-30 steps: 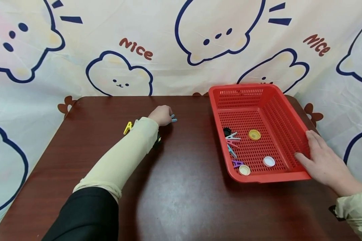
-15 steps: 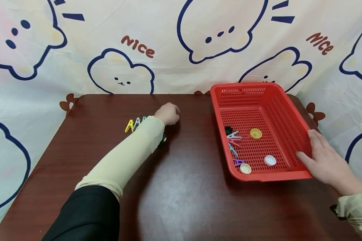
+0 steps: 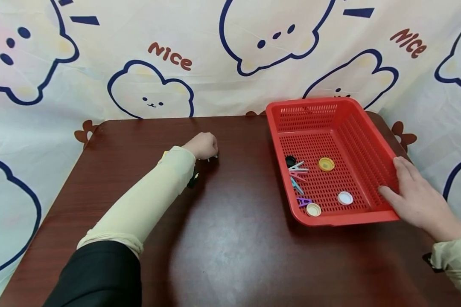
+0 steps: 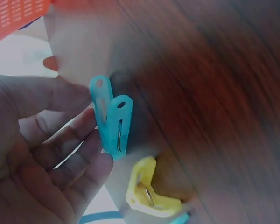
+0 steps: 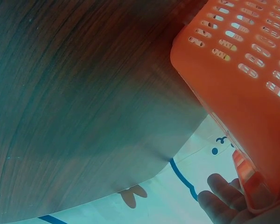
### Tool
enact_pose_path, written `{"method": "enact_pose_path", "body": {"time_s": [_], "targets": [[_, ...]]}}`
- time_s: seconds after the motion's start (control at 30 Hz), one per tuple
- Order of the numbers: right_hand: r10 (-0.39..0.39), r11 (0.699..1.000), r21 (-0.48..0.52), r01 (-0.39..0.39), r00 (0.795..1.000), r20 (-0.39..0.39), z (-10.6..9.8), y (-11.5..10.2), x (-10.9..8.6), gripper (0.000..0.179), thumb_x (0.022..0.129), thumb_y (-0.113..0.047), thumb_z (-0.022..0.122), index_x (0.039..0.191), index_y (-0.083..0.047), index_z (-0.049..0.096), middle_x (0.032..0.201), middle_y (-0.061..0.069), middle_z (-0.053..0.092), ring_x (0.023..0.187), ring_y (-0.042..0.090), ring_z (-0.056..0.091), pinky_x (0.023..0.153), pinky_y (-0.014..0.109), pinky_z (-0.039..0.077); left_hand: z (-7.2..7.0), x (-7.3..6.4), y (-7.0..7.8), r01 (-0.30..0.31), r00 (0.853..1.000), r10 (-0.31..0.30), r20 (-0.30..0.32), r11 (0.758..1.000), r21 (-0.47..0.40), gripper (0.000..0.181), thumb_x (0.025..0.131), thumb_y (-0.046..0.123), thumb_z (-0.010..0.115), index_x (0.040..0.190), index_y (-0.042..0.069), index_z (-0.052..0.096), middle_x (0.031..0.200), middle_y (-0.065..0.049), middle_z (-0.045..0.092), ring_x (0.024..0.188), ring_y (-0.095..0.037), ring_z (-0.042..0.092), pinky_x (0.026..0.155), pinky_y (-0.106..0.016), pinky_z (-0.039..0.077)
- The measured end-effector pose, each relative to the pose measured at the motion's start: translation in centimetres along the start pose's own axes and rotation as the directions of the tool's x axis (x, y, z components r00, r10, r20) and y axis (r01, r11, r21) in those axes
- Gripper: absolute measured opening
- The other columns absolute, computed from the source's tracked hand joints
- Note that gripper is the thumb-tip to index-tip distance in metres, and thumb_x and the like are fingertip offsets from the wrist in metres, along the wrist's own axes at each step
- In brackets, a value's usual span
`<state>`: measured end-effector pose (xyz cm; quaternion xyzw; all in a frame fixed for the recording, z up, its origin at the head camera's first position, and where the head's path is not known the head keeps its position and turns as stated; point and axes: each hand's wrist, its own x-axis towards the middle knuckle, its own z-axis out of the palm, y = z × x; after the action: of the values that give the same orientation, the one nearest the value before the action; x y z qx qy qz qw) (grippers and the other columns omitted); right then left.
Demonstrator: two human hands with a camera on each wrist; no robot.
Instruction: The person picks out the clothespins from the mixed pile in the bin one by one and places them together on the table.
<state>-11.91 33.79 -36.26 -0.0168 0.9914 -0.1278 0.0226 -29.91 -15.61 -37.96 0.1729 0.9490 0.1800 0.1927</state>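
In the left wrist view, a blue plastic clothespin sits at the fingertips of my left hand, pinched with its two legs spread upward. Beside it on the brown table is a yellow clothespin, with a teal tip close by. The head view shows the left hand low over the table's far middle, fingers curled, hiding most of the clothespins. My right hand grips the right rim of a red plastic basket, thumb inside.
Inside the basket lie a black cap, a yellow cap, a white cap and a cream cap. Several clothespins, including a purple one, line its left wall. A patterned curtain hangs behind the table.
The left hand moved right, showing a row of clothespins on the table, then came back left over them. The right hand stays on the basket rim. The head view has shifted slightly.
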Motion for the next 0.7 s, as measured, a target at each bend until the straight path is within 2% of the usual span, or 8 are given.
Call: {"method": "enact_pose_path", "body": {"time_s": [0.27,0.5,0.6,0.7], "targets": [[0.000,1.000,-0.009,0.000,1.000,0.002,-0.3,-0.1,0.2,0.086,0.097,-0.019,0.059,0.154,0.018,0.007,0.155,0.043,0.012,0.122,0.062,0.030,0.091,0.081,0.036,-0.7,-0.8,-0.8,-0.001,1.000,0.001,0.009,1.000,0.007,0.036,0.091,-0.004,0.044,0.060,0.014,0.038,0.056,0.000,0.029,0.055,-0.017,0.025,0.057,-0.032,0.029],[0.001,1.000,-0.017,-0.001,1.000,-0.007,-0.2,-0.1,0.1,0.082,0.098,-0.019,0.056,0.154,0.019,0.009,0.154,0.042,0.013,0.122,0.061,0.030,0.093,0.081,0.035,-0.9,-1.0,-1.1,-0.016,1.000,0.016,0.003,1.000,0.023,0.031,0.091,-0.003,0.046,0.063,0.011,0.045,0.058,0.000,0.035,0.057,-0.018,0.036,0.061,-0.033,0.036],[0.007,1.000,-0.013,-0.007,1.000,0.004,-0.2,-0.1,0.1,0.083,0.099,-0.019,0.056,0.154,0.019,0.008,0.155,0.042,0.012,0.122,0.061,0.030,0.093,0.081,0.035,-1.1,-1.2,-1.4,-0.024,0.999,0.023,-0.036,0.999,-0.025,0.022,0.096,0.002,0.048,0.077,0.004,0.058,0.069,-0.005,0.050,0.064,-0.020,0.045,0.067,-0.035,0.041],[0.015,1.000,-0.009,-0.015,1.000,0.015,-0.1,-0.1,0.0,0.084,0.099,-0.020,0.057,0.154,0.018,0.006,0.155,0.042,0.011,0.123,0.061,0.029,0.093,0.081,0.035,-1.6,-1.4,-1.8,-0.008,0.995,0.000,-0.100,0.996,-0.084,0.017,0.101,0.006,0.050,0.101,-0.002,0.065,0.094,-0.014,0.063,0.077,-0.026,0.054,0.076,-0.039,0.046]]}}
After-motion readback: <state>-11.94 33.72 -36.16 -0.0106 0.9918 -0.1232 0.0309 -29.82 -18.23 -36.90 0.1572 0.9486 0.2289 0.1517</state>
